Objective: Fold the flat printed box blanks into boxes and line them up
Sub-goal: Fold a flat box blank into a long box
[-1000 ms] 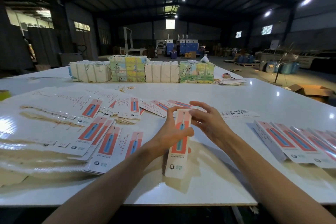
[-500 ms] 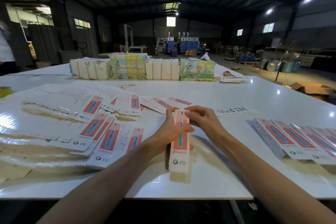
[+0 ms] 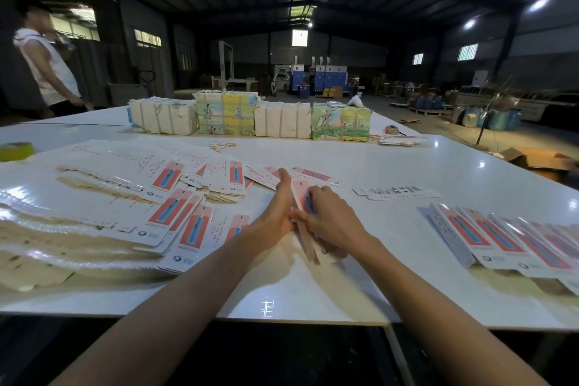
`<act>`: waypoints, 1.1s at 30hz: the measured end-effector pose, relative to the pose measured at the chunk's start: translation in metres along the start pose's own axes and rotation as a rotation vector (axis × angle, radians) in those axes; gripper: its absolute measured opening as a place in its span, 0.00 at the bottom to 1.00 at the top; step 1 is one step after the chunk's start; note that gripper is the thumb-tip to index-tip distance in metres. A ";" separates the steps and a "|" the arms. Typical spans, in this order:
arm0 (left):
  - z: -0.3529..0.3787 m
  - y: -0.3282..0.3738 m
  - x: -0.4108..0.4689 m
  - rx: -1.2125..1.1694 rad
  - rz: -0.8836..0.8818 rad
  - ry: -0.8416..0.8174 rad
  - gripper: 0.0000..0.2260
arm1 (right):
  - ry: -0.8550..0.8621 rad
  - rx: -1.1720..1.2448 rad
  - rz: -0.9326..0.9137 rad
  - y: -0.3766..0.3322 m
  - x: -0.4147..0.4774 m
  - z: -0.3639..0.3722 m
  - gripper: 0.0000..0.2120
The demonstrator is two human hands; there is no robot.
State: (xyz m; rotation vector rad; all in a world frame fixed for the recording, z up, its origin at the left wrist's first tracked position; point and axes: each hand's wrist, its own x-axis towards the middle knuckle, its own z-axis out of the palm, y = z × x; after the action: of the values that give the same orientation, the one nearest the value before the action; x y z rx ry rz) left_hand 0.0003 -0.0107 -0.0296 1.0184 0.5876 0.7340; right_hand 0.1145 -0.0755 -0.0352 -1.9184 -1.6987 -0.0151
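Near the middle of the table's (image 3: 438,163) front edge, a half-folded box (image 3: 300,194) is held tilted between both hands, its pink printed face turned up and its brown inner side seen at the low end. The right hand (image 3: 329,222) is laid over it from the right, fingers curled down round its body. The left hand (image 3: 279,207) is pressed against its left side with the thumb stretched upward – the fingers are hidden behind the card, so it cannot be told whether they are wrapped round it.

Toward the left edge, flat blanks (image 3: 125,197) are fanned out in overlapping layers, red-and-blue panels showing. Along the right edge, folded boxes (image 3: 501,238) are lined up side by side, touching. A single blank (image 3: 398,192) with barcodes is seen apart from both, beyond the hands to the right.

At the far edge, wrapped bundles (image 3: 250,116) are set in a row – two white, two printed. Rubber bands (image 3: 221,146) are lying just before them, and a yellow tape roll (image 3: 15,150) is seen at the left edge. A person (image 3: 47,66) in a white top is standing beyond the far left corner.
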 end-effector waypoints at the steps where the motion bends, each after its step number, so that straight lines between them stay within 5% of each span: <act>1: 0.000 0.002 -0.004 0.082 -0.006 -0.002 0.39 | 0.008 0.005 0.012 -0.001 0.000 -0.001 0.19; 4: -0.005 0.013 -0.012 0.578 0.032 0.039 0.30 | 0.018 0.021 0.059 0.000 -0.002 -0.003 0.16; 7: -0.039 0.033 -0.007 1.340 0.194 0.208 0.23 | 0.032 -0.064 0.134 0.016 -0.006 -0.007 0.15; 10: -0.083 0.050 -0.016 1.917 0.076 0.482 0.16 | 0.020 -0.213 0.200 0.042 -0.014 -0.020 0.19; 12: -0.107 0.053 -0.028 2.090 -0.041 0.664 0.16 | 0.034 -0.368 0.224 0.063 -0.022 -0.029 0.21; 16: -0.134 0.052 -0.045 2.185 -0.141 0.882 0.21 | 0.044 -0.663 0.305 0.100 -0.038 -0.042 0.20; 26: -0.141 0.067 -0.048 2.218 -0.378 0.901 0.23 | 0.020 -0.947 0.457 0.148 -0.066 -0.080 0.15; 33: -0.145 0.079 -0.047 2.065 -0.229 0.948 0.18 | 0.066 -1.018 0.518 0.145 -0.064 -0.081 0.16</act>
State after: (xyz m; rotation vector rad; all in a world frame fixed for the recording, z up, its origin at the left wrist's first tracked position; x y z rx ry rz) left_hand -0.1568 0.0568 -0.0136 2.3305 2.4984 0.0862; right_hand 0.2636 -0.1718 -0.0495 -2.9781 -1.1519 -0.8747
